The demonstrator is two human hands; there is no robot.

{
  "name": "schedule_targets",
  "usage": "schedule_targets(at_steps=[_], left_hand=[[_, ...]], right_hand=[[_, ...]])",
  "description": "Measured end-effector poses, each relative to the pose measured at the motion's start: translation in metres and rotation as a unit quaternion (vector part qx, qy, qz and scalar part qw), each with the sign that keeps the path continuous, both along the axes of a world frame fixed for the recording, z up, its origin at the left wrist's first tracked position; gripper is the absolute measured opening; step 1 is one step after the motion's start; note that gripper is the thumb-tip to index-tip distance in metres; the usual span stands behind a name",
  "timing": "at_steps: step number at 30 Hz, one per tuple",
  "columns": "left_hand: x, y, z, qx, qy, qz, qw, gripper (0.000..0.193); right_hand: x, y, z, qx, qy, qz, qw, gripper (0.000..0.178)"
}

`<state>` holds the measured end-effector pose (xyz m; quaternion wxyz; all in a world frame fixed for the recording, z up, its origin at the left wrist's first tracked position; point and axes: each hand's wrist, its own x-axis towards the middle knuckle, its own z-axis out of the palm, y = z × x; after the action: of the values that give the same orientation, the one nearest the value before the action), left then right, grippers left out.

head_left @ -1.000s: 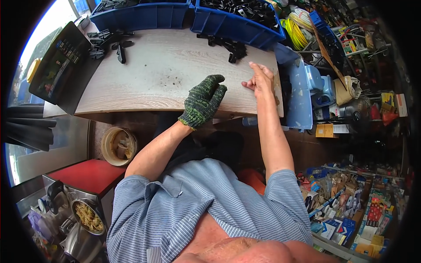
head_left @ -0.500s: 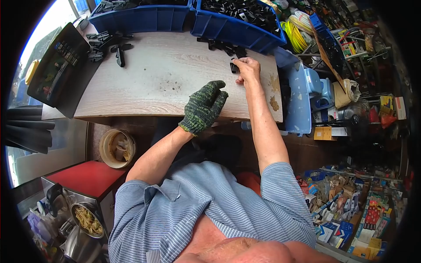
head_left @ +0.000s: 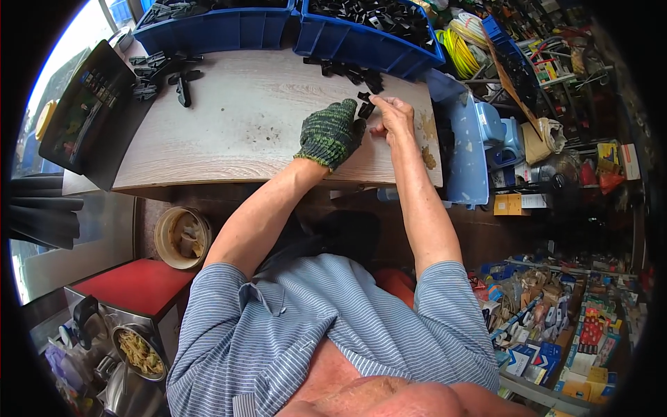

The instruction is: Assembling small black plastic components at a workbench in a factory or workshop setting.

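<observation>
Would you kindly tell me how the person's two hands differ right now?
The left hand wears a green knitted glove; the right hand is bare. The left lies knuckles-up on the wooden table; the right pinches a small black part in its fingers. Both meet at that part.

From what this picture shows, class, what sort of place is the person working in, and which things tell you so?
Probably a small workshop or hardware store. Blue bins of black parts stand behind a worn wooden bench, coiled yellow cable lies nearby, and packaged goods crowd the floor.
</observation>
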<state>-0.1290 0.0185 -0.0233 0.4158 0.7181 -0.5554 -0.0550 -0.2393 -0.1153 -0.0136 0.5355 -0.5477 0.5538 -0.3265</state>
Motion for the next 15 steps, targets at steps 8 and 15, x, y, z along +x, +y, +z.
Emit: schedule_targets(at_steps=[8,15], left_hand=[[-0.003,-0.018,0.001,0.051,-0.016,-0.043,0.998,0.023],[-0.004,-0.019,0.003,0.054,-0.046,-0.048,0.996,0.019]], right_hand=[[-0.002,-0.001,0.003,-0.03,0.07,0.055,0.996,0.019],[-0.009,0.008,0.0,-0.024,0.03,0.058,0.998,0.021]])
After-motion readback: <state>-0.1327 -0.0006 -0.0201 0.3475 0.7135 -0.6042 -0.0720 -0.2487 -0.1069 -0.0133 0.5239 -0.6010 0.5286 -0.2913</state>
